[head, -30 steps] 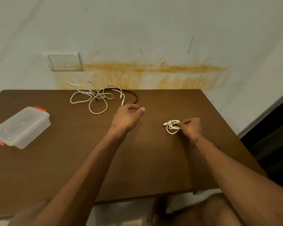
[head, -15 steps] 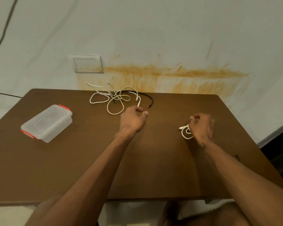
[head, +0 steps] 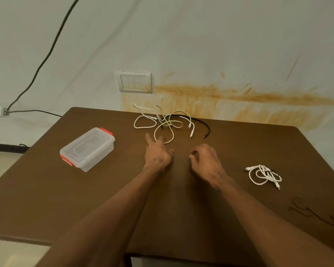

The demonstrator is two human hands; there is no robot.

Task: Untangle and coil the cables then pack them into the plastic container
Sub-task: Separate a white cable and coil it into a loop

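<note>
Cables first: left hand (head: 157, 154) fingers (head: 148, 137) are extended and spread, tips at the near loop of the loose tangle of white cables (head: 163, 122), holding nothing. Right hand (head: 205, 160) fingers loosely curled, empty, hovering just beside the left hand over the brown tabletop (head: 104, 199). Tangle sits at the far edge of the tabletop near the wall, with a thin black cable (head: 201, 122) running through it and arcing out to the right. Coiled white cable bundle (head: 264, 175) lies on the tabletop to the right of the right hand, apart from it. Clear plastic container with orange clips (head: 88, 149), lid on, sits to the left of the left hand, well apart from the cables. Dark squiggle mark (head: 312, 211) on the tabletop near the right edge. Beige wall switch plate (head: 134, 81) above the tangle; dark cord (head: 46, 54) runs up the wall at left.
</note>
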